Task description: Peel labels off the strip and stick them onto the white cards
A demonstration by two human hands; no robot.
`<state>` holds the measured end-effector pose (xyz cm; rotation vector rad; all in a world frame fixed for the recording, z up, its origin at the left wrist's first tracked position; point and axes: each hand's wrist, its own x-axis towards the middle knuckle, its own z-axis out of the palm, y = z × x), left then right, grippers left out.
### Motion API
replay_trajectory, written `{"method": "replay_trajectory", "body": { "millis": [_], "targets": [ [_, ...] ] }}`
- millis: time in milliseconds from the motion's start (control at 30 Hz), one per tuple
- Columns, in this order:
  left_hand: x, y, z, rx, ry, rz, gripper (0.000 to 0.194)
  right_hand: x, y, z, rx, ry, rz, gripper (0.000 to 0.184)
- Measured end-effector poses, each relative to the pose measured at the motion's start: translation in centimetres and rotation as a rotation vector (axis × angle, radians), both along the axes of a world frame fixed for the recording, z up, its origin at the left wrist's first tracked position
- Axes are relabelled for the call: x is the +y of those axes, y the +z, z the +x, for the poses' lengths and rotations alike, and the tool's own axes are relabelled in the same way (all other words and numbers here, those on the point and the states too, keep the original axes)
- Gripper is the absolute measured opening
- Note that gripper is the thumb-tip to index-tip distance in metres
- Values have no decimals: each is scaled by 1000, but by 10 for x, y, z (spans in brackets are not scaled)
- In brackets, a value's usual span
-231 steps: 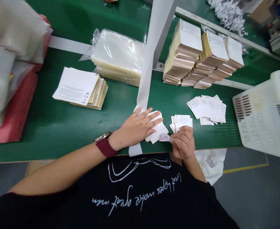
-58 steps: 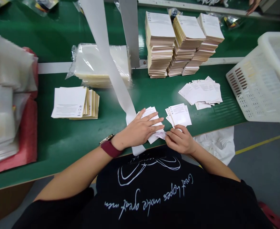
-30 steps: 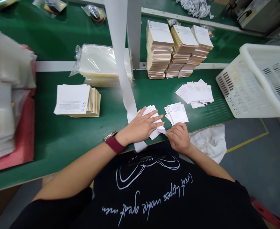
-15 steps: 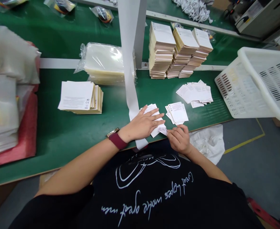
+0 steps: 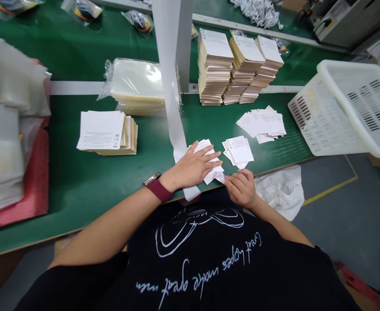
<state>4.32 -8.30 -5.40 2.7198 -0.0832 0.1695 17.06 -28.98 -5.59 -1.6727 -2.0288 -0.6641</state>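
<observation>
My left hand lies flat with fingers apart on a small pile of white printed leaflets on the green belt. My right hand has its fingertips pinched on a small paper corner sticking out from that pile. Just beyond it lies a small fanned stack of white leaflets, apart from both hands. The lower part of the pile is hidden by my left hand.
Tall card stacks and loose leaflets lie ahead, and another stack lies left. There are a plastic-wrapped pack, a white strip, a metal post, and a white basket.
The whole scene has shifted slightly up and left in view. Both hands stay in nearly the same place on the pile, and the paper corner remains between my right fingertips.
</observation>
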Motion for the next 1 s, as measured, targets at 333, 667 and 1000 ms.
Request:
{"method": "replay_trajectory", "body": {
  "millis": [333, 667, 1000],
  "targets": [
    [1, -1, 0, -3, -4, 15, 38, -4, -5, 2, 42, 0, 22, 13],
    [2, -4, 0, -14, -10, 16, 39, -6, -9, 6, 121, -5, 27, 15],
    [3, -8, 0, -24, -18, 21, 40, -8, -9, 10, 101, 5, 37, 14]
  ]
}}
